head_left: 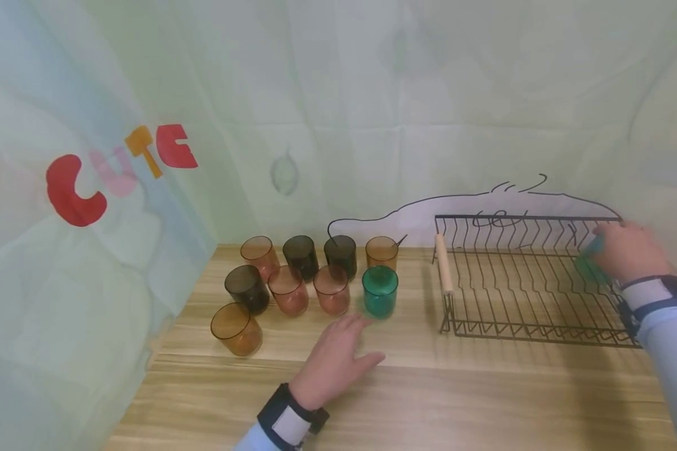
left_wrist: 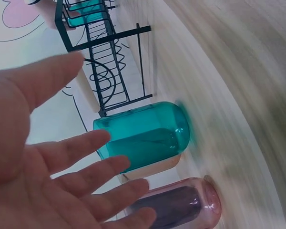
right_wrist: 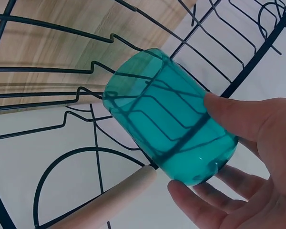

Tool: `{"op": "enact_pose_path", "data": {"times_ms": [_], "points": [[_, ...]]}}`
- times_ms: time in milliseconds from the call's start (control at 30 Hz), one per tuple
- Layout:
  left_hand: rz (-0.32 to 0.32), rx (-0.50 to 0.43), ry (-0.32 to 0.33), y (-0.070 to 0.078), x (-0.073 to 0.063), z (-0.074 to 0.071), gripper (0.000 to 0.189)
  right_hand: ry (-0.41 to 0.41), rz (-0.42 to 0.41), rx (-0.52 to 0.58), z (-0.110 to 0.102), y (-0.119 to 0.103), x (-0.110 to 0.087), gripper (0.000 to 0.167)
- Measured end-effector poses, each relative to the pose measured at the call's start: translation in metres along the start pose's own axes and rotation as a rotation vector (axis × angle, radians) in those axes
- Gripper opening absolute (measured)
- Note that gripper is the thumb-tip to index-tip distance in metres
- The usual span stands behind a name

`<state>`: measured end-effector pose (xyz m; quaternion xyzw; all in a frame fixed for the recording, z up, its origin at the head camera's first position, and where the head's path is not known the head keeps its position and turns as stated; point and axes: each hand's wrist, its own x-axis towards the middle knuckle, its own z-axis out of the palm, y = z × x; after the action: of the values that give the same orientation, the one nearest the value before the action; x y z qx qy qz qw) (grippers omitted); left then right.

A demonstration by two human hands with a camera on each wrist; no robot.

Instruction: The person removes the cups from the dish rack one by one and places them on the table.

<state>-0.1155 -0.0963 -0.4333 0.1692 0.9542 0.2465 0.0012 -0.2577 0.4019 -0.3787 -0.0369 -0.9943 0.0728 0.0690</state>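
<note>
My right hand [head_left: 634,250] grips a teal glass [right_wrist: 167,119] by its base end, thumb on one side and fingers on the other. That glass lies tilted, mouth down, over the wires at the right end of a black wire dish rack [head_left: 519,294]. My left hand [head_left: 335,360] reaches over the table with fingers spread and holds nothing. Just beyond its fingertips stands a second teal glass [head_left: 380,293], upright. In the left wrist view the fingers overlap this teal glass [left_wrist: 148,136], and a pink glass [left_wrist: 181,205] shows below it.
Left of the rack stand several more glasses: amber ones [head_left: 238,332], dark grey ones [head_left: 248,291] and pink ones [head_left: 333,291]. The rack has a wooden handle [head_left: 444,263] at its left end. A printed curtain [head_left: 338,125] hangs behind the wooden table [head_left: 429,401].
</note>
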Motion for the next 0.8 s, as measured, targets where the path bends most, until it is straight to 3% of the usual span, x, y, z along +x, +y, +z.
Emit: {"op": "enact_pose_path", "data": {"times_ms": [200,433,633,800], "points": [[-0.01,-0.051,0.057,0.004,-0.002,-0.009,0.06,0.015,-0.037,0.043,-0.005,-0.002,-0.007,0.027],[0.003,-0.083,0.129,0.006,-0.003,-0.013,0.061,0.071,-0.079,0.103,-0.023,-0.029,-0.027,0.052],[0.002,-0.104,0.227,0.007,-0.003,-0.015,0.062,0.253,-0.182,0.19,-0.036,-0.069,-0.051,0.059],[-0.062,-0.188,0.267,0.008,-0.002,-0.017,0.067,0.372,-0.244,0.375,-0.036,-0.105,-0.073,0.059]]}}
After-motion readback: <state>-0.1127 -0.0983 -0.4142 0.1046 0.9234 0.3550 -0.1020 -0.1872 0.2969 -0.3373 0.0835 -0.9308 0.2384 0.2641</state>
